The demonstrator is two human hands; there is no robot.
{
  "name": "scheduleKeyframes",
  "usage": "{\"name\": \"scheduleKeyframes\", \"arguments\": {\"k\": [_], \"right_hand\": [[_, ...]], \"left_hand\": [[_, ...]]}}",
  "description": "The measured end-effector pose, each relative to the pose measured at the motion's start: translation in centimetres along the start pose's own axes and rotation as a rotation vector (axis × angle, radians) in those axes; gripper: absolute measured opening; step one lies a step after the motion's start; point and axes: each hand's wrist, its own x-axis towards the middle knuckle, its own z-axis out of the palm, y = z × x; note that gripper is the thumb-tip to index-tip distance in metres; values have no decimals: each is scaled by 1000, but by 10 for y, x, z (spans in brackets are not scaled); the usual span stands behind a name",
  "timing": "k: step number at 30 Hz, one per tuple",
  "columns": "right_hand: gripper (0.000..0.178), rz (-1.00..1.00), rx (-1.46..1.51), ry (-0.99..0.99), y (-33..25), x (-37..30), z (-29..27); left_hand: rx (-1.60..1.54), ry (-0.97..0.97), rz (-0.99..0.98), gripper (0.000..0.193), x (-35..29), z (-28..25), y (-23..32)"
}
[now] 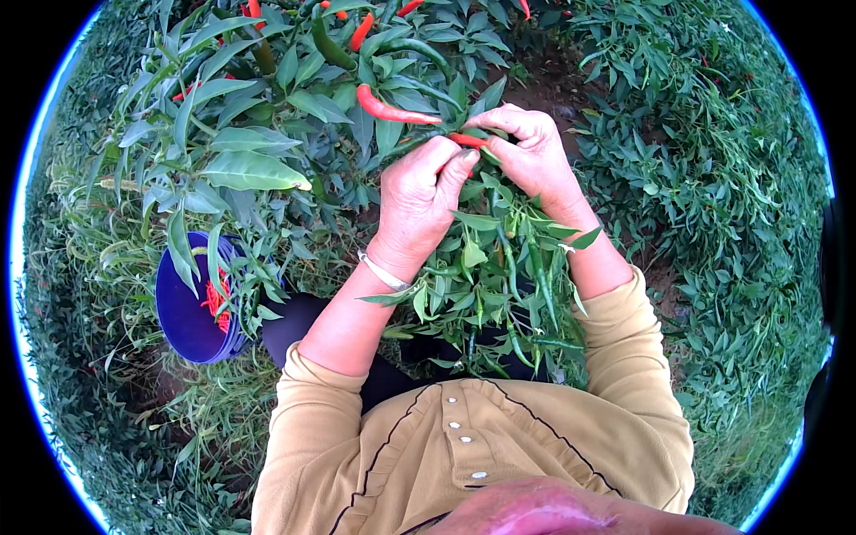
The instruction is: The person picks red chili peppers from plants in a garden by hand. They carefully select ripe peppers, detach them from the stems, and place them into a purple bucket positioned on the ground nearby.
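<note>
Between my two hands lies a short red chili pepper [467, 140] among the leaves of a chili plant. My left hand [419, 198] is closed, its thumb and fingers pinched at the pepper's left end. Curled in from the other side, my right hand [533, 159] has its thumb against the pepper's right end; its fingertips are partly hidden by leaves. Just above the left hand hangs a larger curved red chili pepper [392, 109]. Long green chili peppers [510, 263] dangle below the hands, between my forearms.
A blue bucket [189, 308] with red chili peppers [217, 299] in it stands at the left, beside my leg, partly covered by leaves. More red chili peppers [361, 32] and a dark green one [330, 43] hang at the top. Dense chili plants [731, 196] fill the right side.
</note>
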Motion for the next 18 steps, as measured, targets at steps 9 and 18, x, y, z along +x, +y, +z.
{"name": "scheduleKeyframes", "arguments": {"k": [9,18], "right_hand": [[31,-144,-87,80,-2,-1,2],[31,-308,-415,78,-8,7,5]], "left_hand": [[-598,-8,-557,23,-2,-16,2],[122,-110,38,31,1,-11,-2]]}}
